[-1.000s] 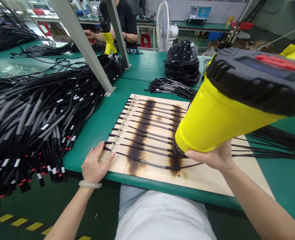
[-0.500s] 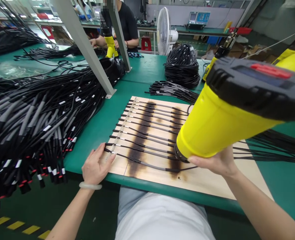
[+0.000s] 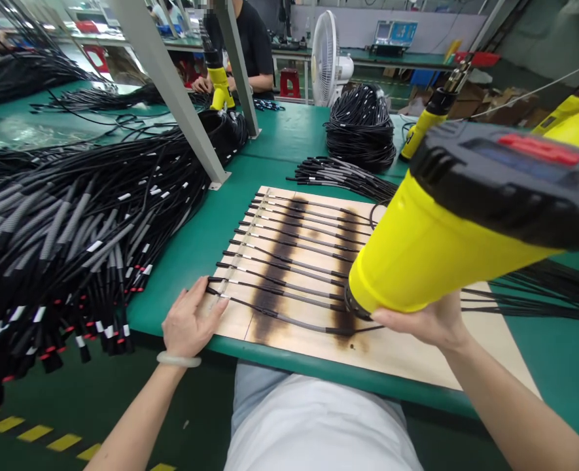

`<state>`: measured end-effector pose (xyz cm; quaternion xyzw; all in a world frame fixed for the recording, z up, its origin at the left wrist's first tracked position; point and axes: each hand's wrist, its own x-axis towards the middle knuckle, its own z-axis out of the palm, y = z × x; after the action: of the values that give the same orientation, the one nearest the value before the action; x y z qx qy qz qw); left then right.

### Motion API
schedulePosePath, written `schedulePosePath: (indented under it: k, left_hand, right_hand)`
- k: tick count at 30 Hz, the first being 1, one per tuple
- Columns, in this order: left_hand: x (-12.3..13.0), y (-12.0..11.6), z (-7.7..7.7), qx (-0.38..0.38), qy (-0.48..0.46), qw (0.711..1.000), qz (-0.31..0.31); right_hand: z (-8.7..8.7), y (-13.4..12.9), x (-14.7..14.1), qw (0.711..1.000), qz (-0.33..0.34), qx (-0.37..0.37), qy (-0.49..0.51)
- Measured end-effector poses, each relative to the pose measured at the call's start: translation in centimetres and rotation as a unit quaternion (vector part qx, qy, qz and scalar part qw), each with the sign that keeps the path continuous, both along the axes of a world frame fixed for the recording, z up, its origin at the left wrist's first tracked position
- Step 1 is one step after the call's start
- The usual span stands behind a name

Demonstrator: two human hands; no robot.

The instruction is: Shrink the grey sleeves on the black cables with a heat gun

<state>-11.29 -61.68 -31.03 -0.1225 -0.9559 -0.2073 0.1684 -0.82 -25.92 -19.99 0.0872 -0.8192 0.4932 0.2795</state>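
Note:
My right hand (image 3: 424, 324) is shut on a yellow and black heat gun (image 3: 446, 255), with its metal nozzle pointing down at the board's lower right. Under it lies a scorched wooden board (image 3: 397, 347) on the green bench, crossed by two dark burn bands. Several black cables with grey sleeves (image 3: 294, 261) lie side by side across the board. My left hand (image 3: 191, 324) rests flat, fingers spread, on the cable ends near a clear strip (image 3: 243, 258). The gun hides the board's right part.
A large heap of black cables (image 3: 73, 229) fills the bench to the left, beside a grey steel post (image 3: 181, 91). A black cable coil (image 3: 360, 127) and a second heat gun (image 3: 424, 127) stand beyond the board. A co-worker (image 3: 250, 52) sits far off near a fan (image 3: 326, 59).
The whole scene sits a little lower and shifts slightly in the view. The heat gun stays over the lower right of the board, and my left hand stays on the cable ends.

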Motion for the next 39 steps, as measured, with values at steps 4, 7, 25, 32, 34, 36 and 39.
schedulePosePath:
  k: [4,7,25,32,34,36,39]
  left_hand:
    - [-0.1,0.0,-0.1,0.001,0.011,1.000,-0.010]
    - [-0.1,-0.1,-0.2,0.001,0.015,1.000,-0.014]
    - [-0.1,-0.2,-0.5,-0.002,0.023,1.000,-0.008]
    - [-0.1,-0.2,-0.4,-0.004,0.019,1.000,-0.011]
    - [-0.1,-0.3,-0.5,-0.001,0.019,1.000,-0.006]
    - [-0.2,-0.3,-0.6,0.002,0.022,1.000,-0.008]
    - [-0.1,-0.3,-0.6,0.003,0.018,1.000,-0.008]
  right_hand:
    - [0.0,-0.1,-0.4,0.999,-0.009,-0.018,0.044]
    - [0.0,-0.2,0.1,1.000,-0.009,0.000,0.007]
    - [0.1,-0.1,-0.2,0.999,-0.014,-0.013,0.041]
    - [0.3,-0.2,-0.3,0.999,0.021,-0.018,0.023]
    - [0.3,-0.2,-0.8,0.998,0.006,-0.049,0.029]
    - [0.4,-0.3,-0.8,0.997,0.016,-0.070,0.033]
    - [0.7,-1.0,0.2,0.997,0.042,-0.060,0.022]
